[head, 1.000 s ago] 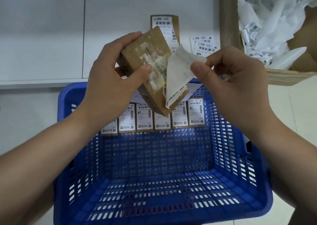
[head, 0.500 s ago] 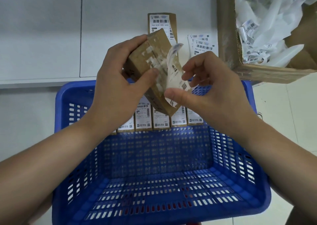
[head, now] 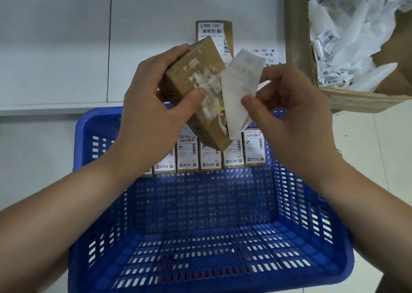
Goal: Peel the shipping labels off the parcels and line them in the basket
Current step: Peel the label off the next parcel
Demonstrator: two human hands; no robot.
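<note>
My left hand (head: 153, 105) grips a small brown cardboard parcel (head: 196, 74), tilted above the far rim of the blue basket (head: 214, 214). Torn white label scraps cover the parcel's face. My right hand (head: 287, 112) pinches the white shipping label (head: 239, 85) between thumb and fingers; the label stands up from the parcel, blank side toward me, its lower edge still at the box. Several labelled parcels (head: 209, 152) stand in a row along the basket's far wall.
Another labelled parcel (head: 214, 31) and loose labels (head: 267, 55) lie on the white table beyond the basket. A large cardboard box (head: 298, 36) full of crumpled peeled labels (head: 347, 38) stands at the upper right. Pale floor lies right of the basket.
The label curled against the parcel half a second ago; now my right hand has drawn it up and away, so it stands flatter and freer. The parcel stayed in my left hand.
</note>
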